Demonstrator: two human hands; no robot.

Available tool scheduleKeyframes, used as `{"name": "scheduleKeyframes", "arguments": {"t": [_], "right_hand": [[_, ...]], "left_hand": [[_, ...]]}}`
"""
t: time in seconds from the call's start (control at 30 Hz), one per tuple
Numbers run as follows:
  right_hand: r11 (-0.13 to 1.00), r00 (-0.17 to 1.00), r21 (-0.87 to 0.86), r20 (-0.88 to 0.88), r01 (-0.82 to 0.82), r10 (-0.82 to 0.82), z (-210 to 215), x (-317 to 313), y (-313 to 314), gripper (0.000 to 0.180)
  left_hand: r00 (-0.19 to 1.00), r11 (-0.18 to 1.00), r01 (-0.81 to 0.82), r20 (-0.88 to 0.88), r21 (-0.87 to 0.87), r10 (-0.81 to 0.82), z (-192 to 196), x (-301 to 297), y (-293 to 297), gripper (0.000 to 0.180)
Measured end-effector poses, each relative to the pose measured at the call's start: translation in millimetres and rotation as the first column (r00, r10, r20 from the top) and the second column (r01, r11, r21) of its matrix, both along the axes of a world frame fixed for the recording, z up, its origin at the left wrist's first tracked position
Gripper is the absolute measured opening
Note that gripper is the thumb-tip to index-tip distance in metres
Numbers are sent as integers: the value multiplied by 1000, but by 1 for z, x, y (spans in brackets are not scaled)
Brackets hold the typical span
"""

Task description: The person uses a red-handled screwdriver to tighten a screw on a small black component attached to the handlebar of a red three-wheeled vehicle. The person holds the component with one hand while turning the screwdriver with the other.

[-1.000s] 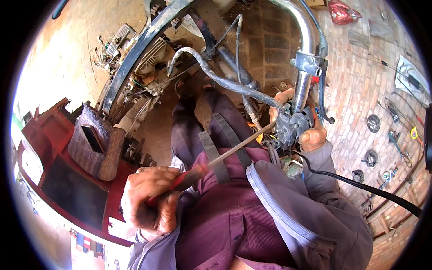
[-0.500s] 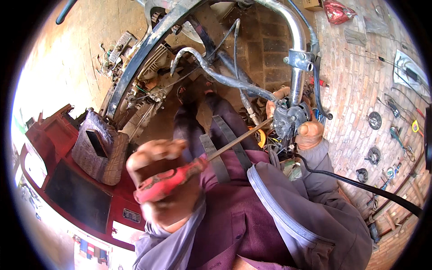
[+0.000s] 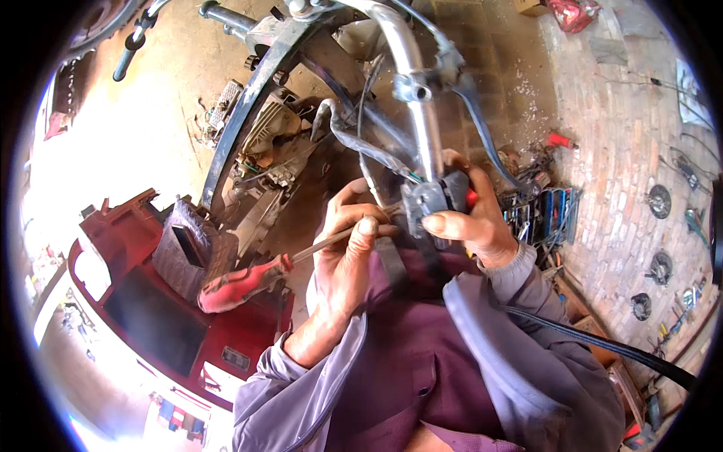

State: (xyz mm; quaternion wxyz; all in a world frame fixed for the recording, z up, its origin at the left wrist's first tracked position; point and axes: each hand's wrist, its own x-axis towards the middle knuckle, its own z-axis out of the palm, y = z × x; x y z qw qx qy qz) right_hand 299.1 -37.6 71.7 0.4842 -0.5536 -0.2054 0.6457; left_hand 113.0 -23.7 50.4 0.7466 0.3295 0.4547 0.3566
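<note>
My left hand [image 3: 343, 260] pinches the metal shaft of a screwdriver [image 3: 242, 286]. Its worn red handle sticks out to the left, and the tip end is hidden by my fingers close to a dark switch housing [image 3: 423, 205]. This housing sits at the end of a chrome handlebar [image 3: 426, 132]. From the right, my right hand [image 3: 486, 226] is wrapped around it, thumb in front and fingers behind. A wrapped cable [image 3: 365, 143] runs into the housing from the left. The lever [image 3: 482, 128] hangs off the bar above my right hand.
A motorcycle frame [image 3: 239, 128] with an engine part [image 3: 269, 128] stands ahead on the left. At left, a red vehicle body panel [image 3: 151, 301] carries a cloth with a phone [image 3: 188, 245]. Tools fill a rack [image 3: 553, 215] by the brick wall [image 3: 614, 151] on the right.
My left hand has gone from the screwdriver's handle to its shaft and moved right, close to the housing. My right hand still grips the housing. The view has shifted.
</note>
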Motion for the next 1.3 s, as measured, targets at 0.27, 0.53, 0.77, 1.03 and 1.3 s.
{"name": "scheduleKeyframes", "arguments": {"t": [0.27,0.53,0.77,1.03,1.3], "right_hand": [[974,980,114,34,-198,195,-23,14,-6,58],[982,988,146,-79,-123,136,-26,15,-14,60],[988,990,132,-99,-84,98,-24,24,-19,46],[992,987,83,-120,-95,104,-23,28,-20,47],[976,986,173,122,-132,112,-23,27,-23,58]], "left_hand": [[957,957,-281,47,-69,285,0,25,-20,20],[938,941,-313,116,-127,328,-3,23,-17,18],[931,935,-298,159,-193,330,-9,19,-18,19],[934,918,-318,90,-238,347,-9,17,-17,20],[937,935,-304,117,-184,328,-6,23,-20,19]]}}
